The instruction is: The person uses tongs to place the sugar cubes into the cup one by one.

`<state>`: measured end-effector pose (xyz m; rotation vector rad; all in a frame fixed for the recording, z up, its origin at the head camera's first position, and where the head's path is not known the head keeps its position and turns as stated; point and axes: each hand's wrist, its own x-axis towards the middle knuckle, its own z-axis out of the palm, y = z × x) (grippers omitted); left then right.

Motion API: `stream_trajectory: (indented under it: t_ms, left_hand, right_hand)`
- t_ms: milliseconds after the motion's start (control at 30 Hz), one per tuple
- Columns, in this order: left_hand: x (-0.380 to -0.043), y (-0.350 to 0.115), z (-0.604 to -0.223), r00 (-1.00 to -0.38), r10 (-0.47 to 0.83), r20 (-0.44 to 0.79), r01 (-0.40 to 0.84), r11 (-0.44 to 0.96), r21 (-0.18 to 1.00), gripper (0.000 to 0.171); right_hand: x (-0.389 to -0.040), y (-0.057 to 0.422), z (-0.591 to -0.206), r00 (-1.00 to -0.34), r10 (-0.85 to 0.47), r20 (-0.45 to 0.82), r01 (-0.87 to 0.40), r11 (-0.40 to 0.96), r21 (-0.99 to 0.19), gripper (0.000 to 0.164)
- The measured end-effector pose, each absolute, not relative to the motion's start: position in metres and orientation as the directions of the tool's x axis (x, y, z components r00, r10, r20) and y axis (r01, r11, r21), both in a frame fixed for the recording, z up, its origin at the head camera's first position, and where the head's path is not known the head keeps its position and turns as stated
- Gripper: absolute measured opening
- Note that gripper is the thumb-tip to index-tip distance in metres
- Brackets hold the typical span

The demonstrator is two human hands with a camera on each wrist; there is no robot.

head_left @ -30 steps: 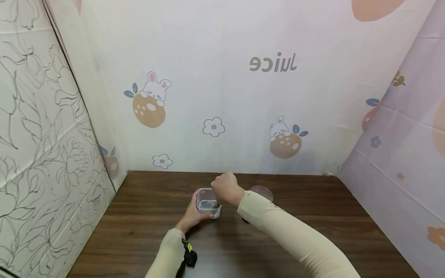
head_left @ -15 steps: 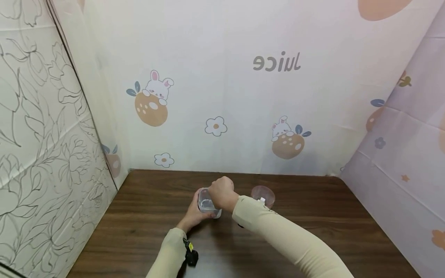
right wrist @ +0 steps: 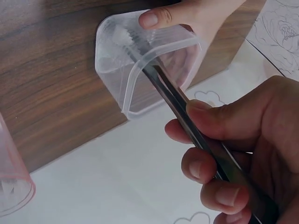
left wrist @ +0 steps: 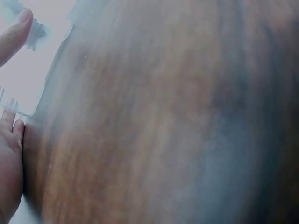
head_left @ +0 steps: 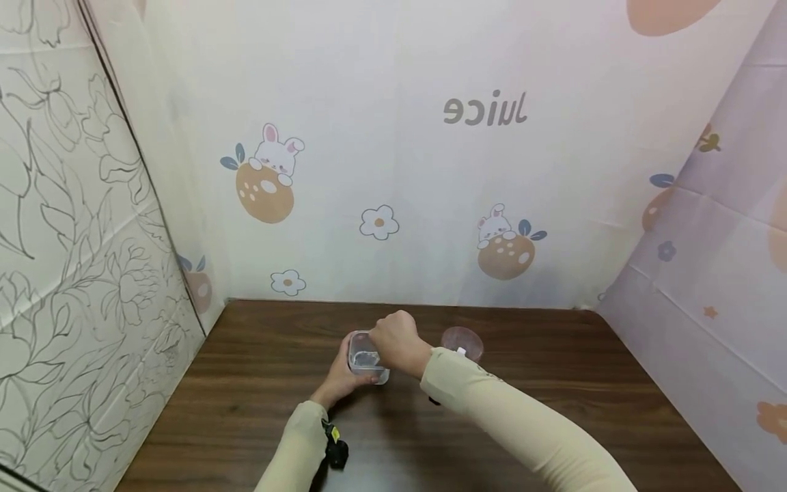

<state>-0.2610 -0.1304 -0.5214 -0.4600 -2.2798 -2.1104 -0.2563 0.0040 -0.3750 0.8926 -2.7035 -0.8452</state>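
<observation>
A clear plastic container (head_left: 363,361) stands on the table in the head view, its open top facing up. My left hand (head_left: 339,374) grips it from the left, with the thumb along its near side. Over the container's right part is my right hand (head_left: 401,342), which hides the tool from the head view. In the right wrist view, that hand's curled fingers and thumb hold metal tongs (right wrist: 175,103), slanting into the container. At their toothed tips sits a small white clump (right wrist: 122,36); whether it is gripped or just touched I cannot tell.
A pinkish see-through cup (head_left: 458,339) stands to the right behind my right wrist, with something white (right wrist: 10,187) inside it. The brown wooden table (head_left: 258,410) ends at a patterned cloth backdrop (head_left: 332,171). A black wrist camera (head_left: 335,452) is strapped to my left wrist.
My right hand has dipped slightly over the container, covering the dark bit of the tongs seen earlier. A white bit by the cup has come into sight. The left hand keeps its hold.
</observation>
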Motion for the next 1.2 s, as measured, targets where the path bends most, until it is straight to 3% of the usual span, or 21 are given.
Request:
stream_trajectory:
  t_ms: [633, 1033, 1200]
  left_hand:
    - [-0.263, -0.123, -0.522, -0.957, 0.187, 0.220, 0.237, 0.073, 0.969, 0.101]
    - [-0.260, -0.124, -0.527, -0.965, 0.167, 0.203, 0.215, 0.056, 0.975, 0.101]
    - [-0.259, -0.127, -0.527, -0.965, 0.164, 0.206, 0.218, 0.057, 0.974, 0.102]
  right_hand:
    - [-0.255, 0.061, -0.343, -0.724, -0.655, 0.217, -0.504, 0.717, 0.482, 0.024]
    - [-0.254, 0.111, -0.321, -0.773, -0.584, 0.248, -0.458, 0.784, 0.418, 0.039]
    - [-0.253, 0.130, -0.315, -0.784, -0.555, 0.277, -0.423, 0.805, 0.416, 0.033]
